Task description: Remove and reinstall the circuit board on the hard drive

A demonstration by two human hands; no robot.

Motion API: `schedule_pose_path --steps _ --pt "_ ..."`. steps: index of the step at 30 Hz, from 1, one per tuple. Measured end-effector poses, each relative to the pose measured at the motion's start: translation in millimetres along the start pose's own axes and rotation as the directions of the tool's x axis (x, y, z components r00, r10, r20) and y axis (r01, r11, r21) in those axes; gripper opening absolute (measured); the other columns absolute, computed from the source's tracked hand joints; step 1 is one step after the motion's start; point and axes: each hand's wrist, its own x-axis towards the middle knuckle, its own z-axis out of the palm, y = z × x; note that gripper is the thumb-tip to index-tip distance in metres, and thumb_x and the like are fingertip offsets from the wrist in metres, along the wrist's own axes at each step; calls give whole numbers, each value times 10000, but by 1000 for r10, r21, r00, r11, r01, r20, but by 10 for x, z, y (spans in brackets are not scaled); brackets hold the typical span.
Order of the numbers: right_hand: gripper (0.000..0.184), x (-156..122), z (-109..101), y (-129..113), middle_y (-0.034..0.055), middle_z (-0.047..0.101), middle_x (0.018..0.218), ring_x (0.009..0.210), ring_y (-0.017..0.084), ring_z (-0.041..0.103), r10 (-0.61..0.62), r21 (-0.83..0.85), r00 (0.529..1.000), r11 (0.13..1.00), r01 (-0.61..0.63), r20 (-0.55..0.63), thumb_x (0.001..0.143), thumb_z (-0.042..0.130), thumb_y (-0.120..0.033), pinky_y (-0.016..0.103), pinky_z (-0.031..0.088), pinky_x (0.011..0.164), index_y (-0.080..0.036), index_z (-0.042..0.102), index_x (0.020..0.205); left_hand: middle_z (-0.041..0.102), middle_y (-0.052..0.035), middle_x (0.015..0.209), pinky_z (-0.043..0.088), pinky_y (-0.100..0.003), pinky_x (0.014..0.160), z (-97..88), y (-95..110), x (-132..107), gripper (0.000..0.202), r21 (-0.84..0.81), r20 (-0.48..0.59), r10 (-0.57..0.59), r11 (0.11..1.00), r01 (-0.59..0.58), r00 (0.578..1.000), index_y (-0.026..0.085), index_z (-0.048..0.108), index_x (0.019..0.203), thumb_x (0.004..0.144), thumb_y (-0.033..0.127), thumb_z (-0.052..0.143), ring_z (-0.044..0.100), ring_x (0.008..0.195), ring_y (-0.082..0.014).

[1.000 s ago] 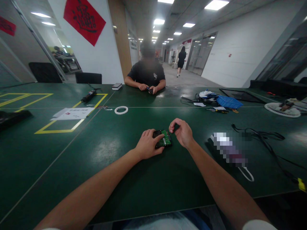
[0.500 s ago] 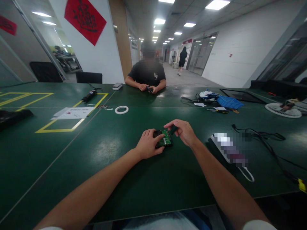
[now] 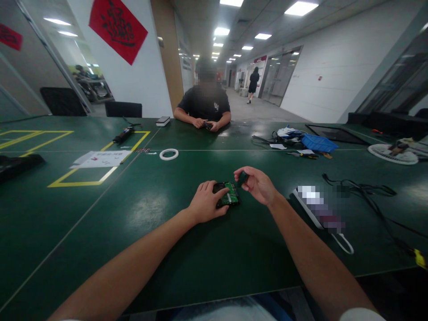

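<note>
My left hand (image 3: 207, 203) rests over the left side of a hard drive (image 3: 233, 194), a flat black block with a green circuit board facing up. Its thumb and fingers grip the drive against the green table. Just above the drive's right end, my right hand (image 3: 259, 185) pinches a small, dark, stubby object (image 3: 242, 179) between thumb and fingers. The kind of that object cannot be made out, and its lower end is hard to see against the table.
To the right lie a white-edged phone-like device (image 3: 310, 209) with a strap and black cables (image 3: 371, 200). Farther off are a white ring (image 3: 169, 154), paper sheets (image 3: 102, 158), a blue tray (image 3: 319, 143) and a round white grille (image 3: 391, 154). Opposite sits a person (image 3: 203, 104) holding something dark.
My right hand's index finger has drawn back and curled in around the dark object, which now sits more upright. The left hand and the hard drive have stayed put.
</note>
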Motion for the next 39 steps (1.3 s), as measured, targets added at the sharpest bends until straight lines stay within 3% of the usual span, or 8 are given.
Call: schedule_pose_path --steps 3,9,13,18,25,29,35,39 --pt "232 -14 -13 -11 86 676 916 833 173 600 39 34 998 999 -40 42 901 594 -347 220 444 527 -166 731 951 474 -146 1368 356 -558 1069 -5 1 3 654 -4 4 1 1000 -1 1000 307 565 1421 830 558 686 424 1295 -393" --pt "196 -42 7 -32 79 697 1035 1034 217 628 49 110 996 992 -56 71 909 640 -359 346 576 799 -195 680 1008 471 -154 1367 368 -557 1052 -16 9 3 645 12 -2 10 1000 -10 1000 306 563 1421 838 558 673 436 1284 -391" --pt "263 -46 -5 -77 63 707 1015 948 194 639 9 -22 1000 1000 -9 20 888 681 -343 298 537 705 -222 692 1120 472 -150 1370 371 -555 1054 -15 11 2 649 10 1 6 1000 -6 1000 313 564 1419 829 553 689 432 1292 -391" --pt "191 -35 -17 -102 57 721 995 761 129 583 -69 -213 996 976 56 -54 835 719 -323 244 434 604 -185 743 965 473 -148 1378 365 -555 1063 -17 12 0 654 7 2 2 1000 -2 1000 312 558 1426 829 545 692 430 1297 -393" --pt "180 -31 36 -65 42 744 876 481 73 391 25 -80 997 996 -32 -79 841 662 -354 212 227 422 -210 596 925 470 -155 1378 360 -561 1064 -19 10 6 649 2 7 2 1000 -2 1000 309 564 1423 835 556 683 428 1299 -398" --pt "295 -38 32 -87 34 717 873 453 63 394 56 -101 997 993 -60 -43 841 643 -359 210 197 379 -206 669 1092 476 -152 1374 363 -561 1060 -17 10 7 648 -1 8 -2 1000 2 1000 310 566 1420 832 553 688 428 1296 -395" --pt "232 -65 69 -90 46 704 898 453 61 456 101 -81 994 991 -103 -33 856 638 -390 203 201 338 -179 686 939 469 -149 1375 359 -561 1065 -12 6 3 652 4 10 1 1000 -1 1000 310 563 1423 832 558 687 423 1298 -395" --pt "254 -80 59 -122 70 730 1039 517 87 543 114 -42 993 992 -115 -25 875 645 -427 201 264 365 -205 624 997 464 -155 1366 362 -558 1062 -19 2 2 644 5 9 4 1000 -4 1000 303 565 1421 841 562 669 429 1289 -395"
